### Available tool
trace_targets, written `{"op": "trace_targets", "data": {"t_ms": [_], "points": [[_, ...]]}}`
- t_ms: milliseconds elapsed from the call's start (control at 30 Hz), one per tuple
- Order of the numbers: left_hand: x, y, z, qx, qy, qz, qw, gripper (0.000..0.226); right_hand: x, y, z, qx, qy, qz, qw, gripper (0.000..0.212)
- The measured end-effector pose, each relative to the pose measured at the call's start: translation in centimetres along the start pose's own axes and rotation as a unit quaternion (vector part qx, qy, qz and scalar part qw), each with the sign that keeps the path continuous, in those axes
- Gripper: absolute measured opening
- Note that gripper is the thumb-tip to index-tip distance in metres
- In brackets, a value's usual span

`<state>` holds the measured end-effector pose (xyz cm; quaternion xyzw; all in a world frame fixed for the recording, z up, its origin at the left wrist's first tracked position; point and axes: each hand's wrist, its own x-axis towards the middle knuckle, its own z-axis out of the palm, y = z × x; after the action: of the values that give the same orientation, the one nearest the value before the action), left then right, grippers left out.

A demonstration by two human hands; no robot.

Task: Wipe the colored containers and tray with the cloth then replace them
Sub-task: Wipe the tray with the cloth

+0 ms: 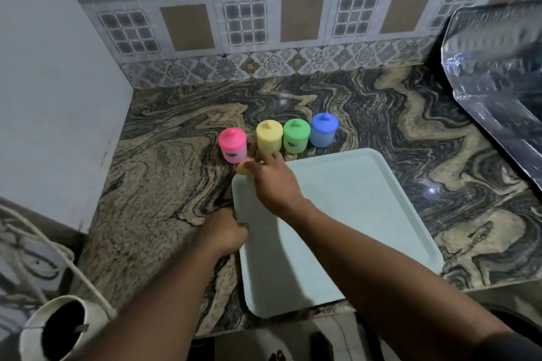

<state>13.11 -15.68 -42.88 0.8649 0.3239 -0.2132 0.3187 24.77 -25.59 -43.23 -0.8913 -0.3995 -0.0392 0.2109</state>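
A pale green tray (360, 214) lies on the marbled counter, its near corner hanging past the front edge. Behind it stand a pink container (233, 145), a yellow container (269, 136), a green container (296, 136) and a blue container (324, 129), all lidded, in a row. My left hand (225, 233) grips the tray's left rim. My right hand (271, 182) is at the tray's far left corner, holding a small yellowish cloth (245, 167), mostly hidden under the fingers, close to the pink and yellow containers.
A foil-covered panel (495, 91) stands at the right, over the counter. A tiled wall runs behind, a plain white wall at the left. Below the counter's left front sit a white pot (63, 328) and a rope (44, 240).
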Motion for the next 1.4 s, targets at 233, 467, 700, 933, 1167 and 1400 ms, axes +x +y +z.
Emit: {"op": "trace_targets", "data": {"t_ms": [233,467,700,933,1167,1400], "points": [[-0.6,1.0,-0.5,0.017,0.01,-0.048,0.999,0.033,-0.2,4.7,0.9,-0.075,-0.03,0.004,0.997,0.028],[0.0,1.2,-0.5,0.051,0.006,-0.067,0.996,0.038,-4.1,17.5,-5.3,-0.099,-0.03,0.191,0.976,0.025],[0.3,1.2,-0.6,0.032,-0.01,-0.083,0.996,0.024,-4.4,21.4,-10.0,0.069,0.091,0.285,0.952,0.031],[-2.0,6.0,3.7,0.234,0.225,0.088,0.942,0.089,-3.6,23.1,-8.8,-0.023,0.0,0.269,0.963,0.036],[-0.9,11.0,10.9,0.236,-0.005,0.126,0.964,0.109,-10.3,20.7,-9.9,-0.083,0.009,0.232,0.969,0.02],[-0.4,11.3,10.5,0.237,-0.055,0.104,0.964,0.113,-21.7,17.8,-11.8,-0.041,-0.029,0.275,0.96,0.035]]}}
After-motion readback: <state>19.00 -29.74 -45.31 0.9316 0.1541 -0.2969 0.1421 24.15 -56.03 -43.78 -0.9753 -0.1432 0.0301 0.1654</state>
